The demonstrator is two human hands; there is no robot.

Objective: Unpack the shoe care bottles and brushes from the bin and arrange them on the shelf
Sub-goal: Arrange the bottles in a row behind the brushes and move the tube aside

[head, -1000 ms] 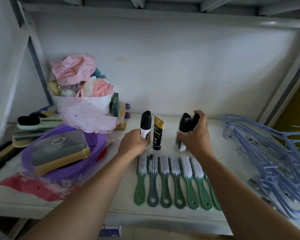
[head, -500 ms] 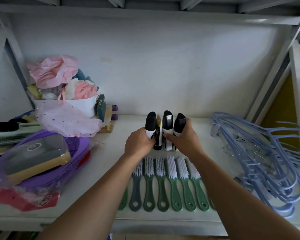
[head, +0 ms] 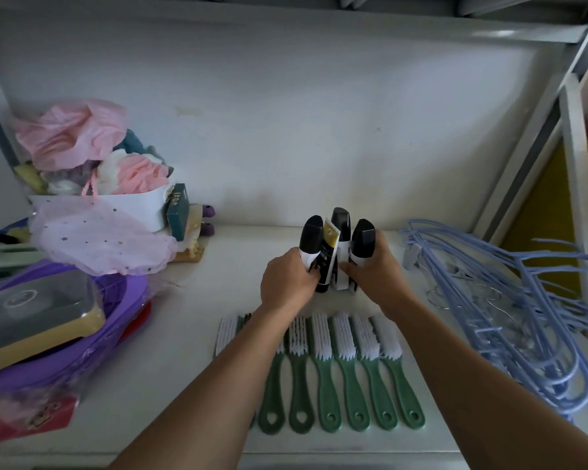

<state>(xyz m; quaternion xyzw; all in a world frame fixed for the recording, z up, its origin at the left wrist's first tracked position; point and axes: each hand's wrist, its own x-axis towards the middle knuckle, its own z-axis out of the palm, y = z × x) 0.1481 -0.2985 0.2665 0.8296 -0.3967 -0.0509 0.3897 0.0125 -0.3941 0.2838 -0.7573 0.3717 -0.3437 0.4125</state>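
Observation:
Three black-capped shoe care bottles and a black-and-gold tube (head: 328, 259) stand bunched together on the white shelf (head: 218, 300). My left hand (head: 287, 283) grips the left bottle (head: 310, 239). My right hand (head: 375, 271) wraps the right bottle (head: 362, 242) and presses against the middle bottle (head: 341, 228). In front of them lies a row of several green-handled brushes (head: 343, 368) with white bristles, handles toward me; my left forearm covers the leftmost ones.
A pile of blue hangers (head: 510, 300) fills the shelf's right side. On the left sit a purple basin with a lidded box (head: 38, 310), a white bin of pink cloths (head: 116, 205), a green box (head: 178, 212) and other brushes.
Both hands have pushed the bottles and tube from spread apart into one tight cluster at the shelf's middle. The view has shifted slightly left.

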